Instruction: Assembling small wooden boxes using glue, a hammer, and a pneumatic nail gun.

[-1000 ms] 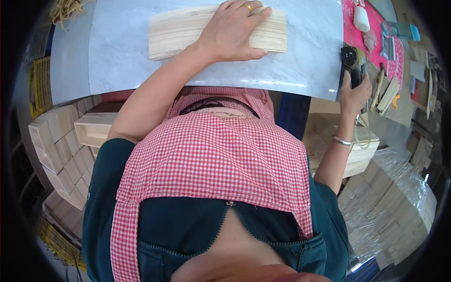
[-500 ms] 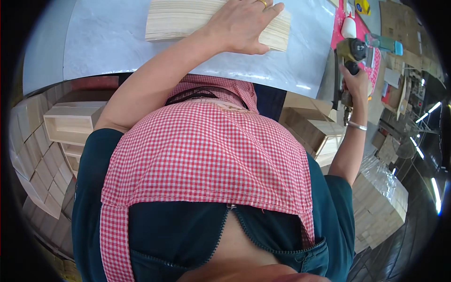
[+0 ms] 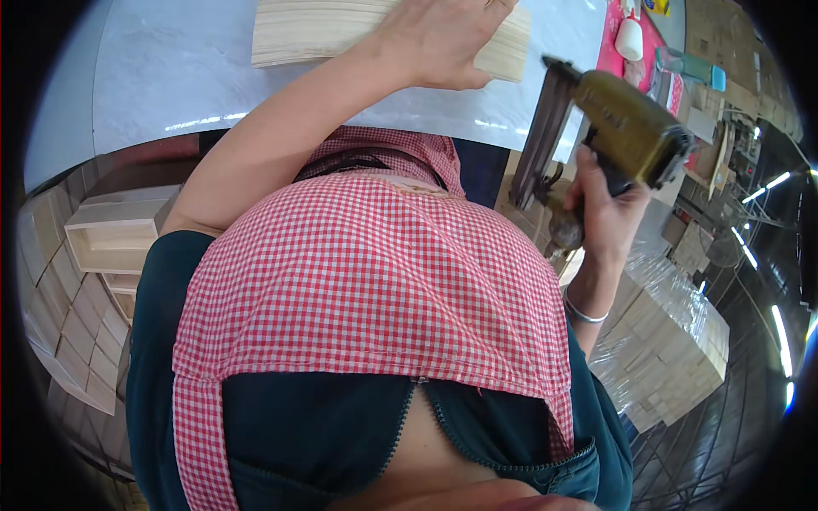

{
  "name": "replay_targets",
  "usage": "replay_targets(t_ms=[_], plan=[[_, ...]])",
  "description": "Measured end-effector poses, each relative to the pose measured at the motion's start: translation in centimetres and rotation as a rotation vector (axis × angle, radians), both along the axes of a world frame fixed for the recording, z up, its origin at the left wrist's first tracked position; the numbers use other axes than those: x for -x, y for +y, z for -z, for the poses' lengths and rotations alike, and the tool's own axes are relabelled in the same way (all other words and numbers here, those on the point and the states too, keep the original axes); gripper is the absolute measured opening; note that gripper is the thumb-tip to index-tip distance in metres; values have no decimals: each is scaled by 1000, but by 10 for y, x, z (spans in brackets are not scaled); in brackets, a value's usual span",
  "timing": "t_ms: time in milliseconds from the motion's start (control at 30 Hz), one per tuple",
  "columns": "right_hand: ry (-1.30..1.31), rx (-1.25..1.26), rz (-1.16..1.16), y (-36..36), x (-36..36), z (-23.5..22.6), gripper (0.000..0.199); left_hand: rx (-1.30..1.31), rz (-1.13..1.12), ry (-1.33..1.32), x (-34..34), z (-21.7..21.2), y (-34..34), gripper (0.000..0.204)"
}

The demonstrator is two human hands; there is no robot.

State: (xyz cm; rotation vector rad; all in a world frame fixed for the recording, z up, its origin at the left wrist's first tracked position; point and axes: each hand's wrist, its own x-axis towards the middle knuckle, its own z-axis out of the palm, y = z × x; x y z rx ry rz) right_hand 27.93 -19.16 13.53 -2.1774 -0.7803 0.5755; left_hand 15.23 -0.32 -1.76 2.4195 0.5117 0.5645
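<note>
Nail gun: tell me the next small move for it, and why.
Probably bring the nail gun across and down onto the wood piece. The right hand holds it lifted off the table, beside the table edge and clear of the wood, while the left hand lies flat on the piece, pinning it in place.

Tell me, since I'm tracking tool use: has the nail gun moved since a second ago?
Yes. The nail gun, gripped in the right hand, has lifted off the white tabletop edge where it stood, and is now raised off it, nearer the wooden board.
</note>
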Motion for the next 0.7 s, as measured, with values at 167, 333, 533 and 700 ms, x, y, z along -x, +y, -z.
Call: replay_targets(t_ms=[167,333,533,700], plan=[[99,188,-61,-12,-4,1,23,-42,-19,-19,1,-3,1,90],[98,170,-101,-9,-7,3,22,76,22,45,0,-3,1,89],[76,186,-138,-3,-11,4,21,-147,-50,-98,-1,5,0,89],[60,171,-126,4,-14,3,21,-159,-56,-88,-1,2,2,90]])
